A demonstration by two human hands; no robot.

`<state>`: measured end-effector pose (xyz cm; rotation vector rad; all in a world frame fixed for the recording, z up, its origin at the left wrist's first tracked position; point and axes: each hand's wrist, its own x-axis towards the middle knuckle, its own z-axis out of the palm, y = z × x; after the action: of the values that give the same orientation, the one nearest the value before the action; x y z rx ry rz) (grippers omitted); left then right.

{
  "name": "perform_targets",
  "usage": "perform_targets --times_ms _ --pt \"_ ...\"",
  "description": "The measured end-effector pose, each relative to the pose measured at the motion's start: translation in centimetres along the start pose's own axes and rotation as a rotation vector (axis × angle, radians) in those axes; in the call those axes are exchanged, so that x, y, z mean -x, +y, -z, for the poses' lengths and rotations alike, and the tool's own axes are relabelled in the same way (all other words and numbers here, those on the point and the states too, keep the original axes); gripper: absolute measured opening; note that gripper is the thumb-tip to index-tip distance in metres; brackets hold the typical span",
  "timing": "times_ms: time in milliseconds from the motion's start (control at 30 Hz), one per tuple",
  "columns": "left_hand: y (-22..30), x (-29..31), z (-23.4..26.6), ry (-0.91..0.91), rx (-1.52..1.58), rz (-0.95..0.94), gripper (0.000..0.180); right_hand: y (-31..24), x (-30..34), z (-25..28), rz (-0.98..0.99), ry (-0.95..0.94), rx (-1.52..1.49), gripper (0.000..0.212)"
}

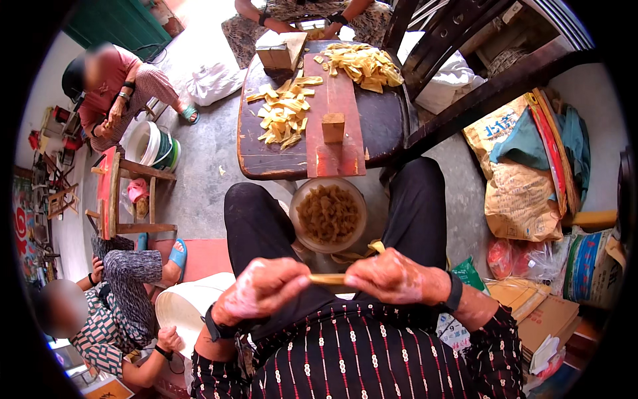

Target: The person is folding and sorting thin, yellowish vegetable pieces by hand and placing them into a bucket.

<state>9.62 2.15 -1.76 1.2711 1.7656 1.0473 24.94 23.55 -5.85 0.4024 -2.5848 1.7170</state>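
Observation:
A short yellow-tan strip (327,279) is stretched level between my two hands above my lap. The fingers of my left hand (266,287) pinch its left end, and those of my right hand (393,277) close on the right end. Between my knees, a round pale tub (362,211) contains a heap of brown, curled pieces (327,214). Ahead is a dark wooden table (256,159) with a reddish board (345,100) across it and a small wooden block (333,127) on the board. Piles of flat yellow strips (286,113) lie on either side of the board.
Across the table another person's hands (282,26) work near a wooden box (274,56). Two more people sit at the left, near a wooden stool (143,174) and a white bucket (143,143). A dark chair frame (492,86), paper sacks (522,193) and cardboard (545,319) crowd the right.

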Motion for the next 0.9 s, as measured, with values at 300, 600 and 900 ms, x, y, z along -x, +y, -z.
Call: perform_targets --times_ms 300,600,900 --pt "-4.8 -6.2 2.5 0.183 0.069 0.097 0.015 5.1 -4.3 5.1 -0.086 0.142 0.114 0.019" --pt "-9.7 -13.3 1.9 0.273 0.113 0.096 0.021 10.7 -6.0 7.7 -0.251 0.269 0.053 0.027" --pt "-11.9 -15.8 0.8 0.403 0.103 0.094 0.02 13.4 -6.6 7.7 -0.323 0.293 -0.002 0.03"
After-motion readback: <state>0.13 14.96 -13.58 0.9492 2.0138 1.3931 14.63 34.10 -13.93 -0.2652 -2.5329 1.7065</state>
